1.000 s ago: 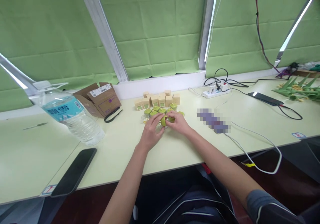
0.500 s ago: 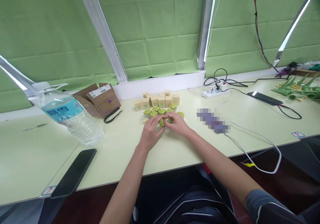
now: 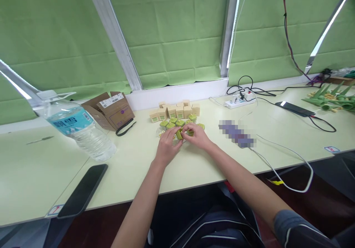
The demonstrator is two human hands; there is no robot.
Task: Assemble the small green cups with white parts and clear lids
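Both hands meet over the middle of the table around a small green case (image 3: 179,134), whose contents are too small to make out. My left hand (image 3: 167,145) grips the case from its left side. The fingers of my right hand (image 3: 196,136) pinch at its right side. Just behind the hands lie several more small green cases (image 3: 180,123). Several small tan cardboard boxes (image 3: 172,111), some with a green square on the front, stand in rows farther back. A clear plastic piece (image 3: 160,131) shows beside the left fingers.
To the left stand a large water bottle (image 3: 83,129) and an open brown carton (image 3: 113,111) with a black strap. A black phone (image 3: 83,190) lies near the front edge. Rightward are a power strip (image 3: 240,102), another phone (image 3: 295,109), cables and green plastic parts (image 3: 330,100).
The view has shifted very slightly. Both hands stay at the same green case, with only small finger movement.
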